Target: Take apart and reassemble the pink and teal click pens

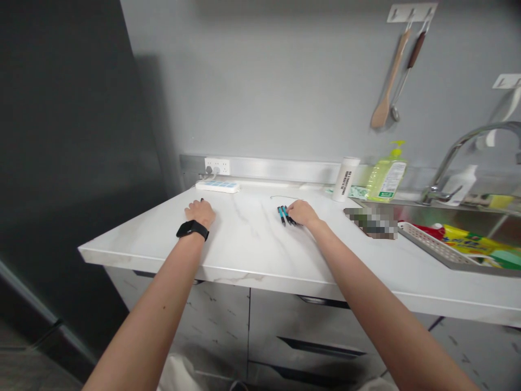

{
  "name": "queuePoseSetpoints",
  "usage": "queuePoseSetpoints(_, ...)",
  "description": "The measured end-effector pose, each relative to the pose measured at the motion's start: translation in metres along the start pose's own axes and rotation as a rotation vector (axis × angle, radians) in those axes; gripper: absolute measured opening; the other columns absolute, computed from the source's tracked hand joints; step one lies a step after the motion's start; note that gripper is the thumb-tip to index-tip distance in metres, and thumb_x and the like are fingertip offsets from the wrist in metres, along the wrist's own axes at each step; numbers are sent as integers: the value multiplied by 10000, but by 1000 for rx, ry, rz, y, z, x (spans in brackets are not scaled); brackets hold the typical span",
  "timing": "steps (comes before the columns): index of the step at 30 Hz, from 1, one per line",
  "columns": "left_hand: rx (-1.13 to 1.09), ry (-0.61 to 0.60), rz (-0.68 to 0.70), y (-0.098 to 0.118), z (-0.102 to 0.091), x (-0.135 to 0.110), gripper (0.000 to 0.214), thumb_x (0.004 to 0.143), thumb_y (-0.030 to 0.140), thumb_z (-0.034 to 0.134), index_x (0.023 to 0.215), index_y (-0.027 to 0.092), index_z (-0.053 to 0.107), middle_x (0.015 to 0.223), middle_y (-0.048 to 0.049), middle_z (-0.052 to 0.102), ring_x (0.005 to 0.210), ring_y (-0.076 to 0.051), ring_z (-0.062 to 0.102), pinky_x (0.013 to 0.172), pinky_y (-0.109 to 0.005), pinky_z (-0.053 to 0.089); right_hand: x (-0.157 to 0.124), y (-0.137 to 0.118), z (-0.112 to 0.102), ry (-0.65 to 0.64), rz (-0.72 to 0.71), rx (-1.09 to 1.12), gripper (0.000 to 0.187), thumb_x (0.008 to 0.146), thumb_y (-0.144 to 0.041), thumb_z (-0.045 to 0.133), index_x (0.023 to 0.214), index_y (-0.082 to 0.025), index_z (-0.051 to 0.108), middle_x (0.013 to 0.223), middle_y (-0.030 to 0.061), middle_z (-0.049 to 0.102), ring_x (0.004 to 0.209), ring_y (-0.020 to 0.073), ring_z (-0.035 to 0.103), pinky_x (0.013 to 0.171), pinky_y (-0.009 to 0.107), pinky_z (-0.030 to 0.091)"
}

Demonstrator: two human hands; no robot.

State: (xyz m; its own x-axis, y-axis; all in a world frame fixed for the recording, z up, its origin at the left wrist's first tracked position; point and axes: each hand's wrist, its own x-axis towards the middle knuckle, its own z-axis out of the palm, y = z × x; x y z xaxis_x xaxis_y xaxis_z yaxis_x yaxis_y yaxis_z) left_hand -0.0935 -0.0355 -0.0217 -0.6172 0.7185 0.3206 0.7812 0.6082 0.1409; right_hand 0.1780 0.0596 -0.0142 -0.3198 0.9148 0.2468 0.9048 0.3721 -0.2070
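Observation:
My left hand (201,213) rests on the left part of the white countertop (244,244), its fingers curled. A small dark tip shows just beyond those fingers; the rest of that thing is hidden under the hand. Farther right, several blue-and-black pens (281,215) lie side by side. At the right end of this row, my right hand (303,212) is closed on a pen, which the fingers partly cover. A black watch (192,230) sits on my left wrist.
A power strip (217,186) lies by the wall, below a wall socket (217,165). To the right stand a white canister (345,179) and a green soap bottle (386,176). A sink (500,217) with a faucet (451,152) follows. A dark refrigerator-like panel (69,136) borders the left.

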Motion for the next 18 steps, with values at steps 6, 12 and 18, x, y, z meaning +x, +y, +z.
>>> queuePoseSetpoints(6,12,-4,31,1,0,-1,413,788,137,368,1149,63,555,1196,-236,526,1096,-328,483,830,-403,363,3,1,2,8,-48,13,277,790,-166,486,913,-120,730,946,137,704,921,186,642,812,201,430)
queuePoseSetpoints(12,-20,-11,27,1,1,-1,404,783,149,389,1139,69,561,1187,-246,526,1090,-336,481,832,-415,354,7,3,4,-11,-96,34,318,752,-150,484,958,-169,726,997,86,700,956,191,633,820,209,436)
queuePoseSetpoints(18,-25,1,26,3,0,-3,414,800,142,365,1166,54,538,1192,-255,517,1098,-336,477,838,-406,351,5,0,3,-26,-100,18,300,717,-147,500,907,-184,730,971,80,705,951,203,633,814,218,440)
